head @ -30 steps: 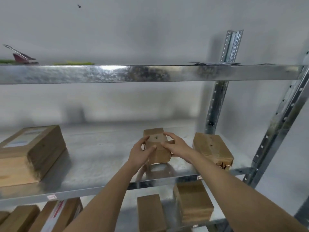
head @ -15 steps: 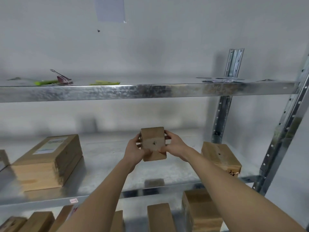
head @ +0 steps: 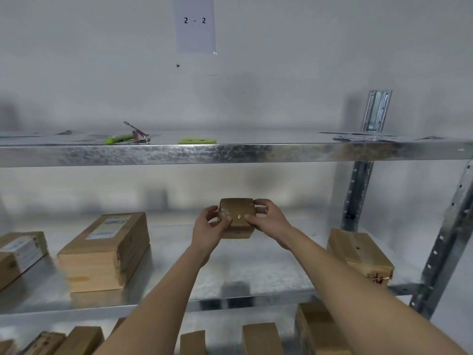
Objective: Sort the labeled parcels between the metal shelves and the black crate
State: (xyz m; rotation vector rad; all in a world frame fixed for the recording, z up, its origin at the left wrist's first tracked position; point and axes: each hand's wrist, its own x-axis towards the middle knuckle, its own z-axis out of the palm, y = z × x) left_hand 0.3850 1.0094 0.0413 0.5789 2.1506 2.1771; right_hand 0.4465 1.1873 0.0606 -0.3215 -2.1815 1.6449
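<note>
A small brown parcel [head: 238, 216] wrapped in shiny tape is held up above the middle metal shelf [head: 256, 275]. My left hand [head: 208, 230] grips its left side and my right hand [head: 268, 220] grips its right side, thumbs on the taped face turned toward me. No label shows on that face. On the same shelf lie a labeled parcel [head: 105, 249] at the left, another labeled parcel [head: 18, 254] at the far left edge, and an unlabeled-looking parcel [head: 358, 254] at the right. The black crate is out of view.
The upper shelf [head: 230, 152] carries a green marker [head: 117, 138], a metal clip [head: 138, 133], a green note [head: 197, 140] and papers [head: 358, 137]. A sheet reading "2 - 2" [head: 194, 24] hangs on the wall. Several parcels [head: 261, 338] sit on the lower shelf. Steel uprights [head: 445, 239] stand at the right.
Both hands have lifted the small parcel off the middle shelf and turned it, so a taped face now points at me. The camera has tilted upward.
</note>
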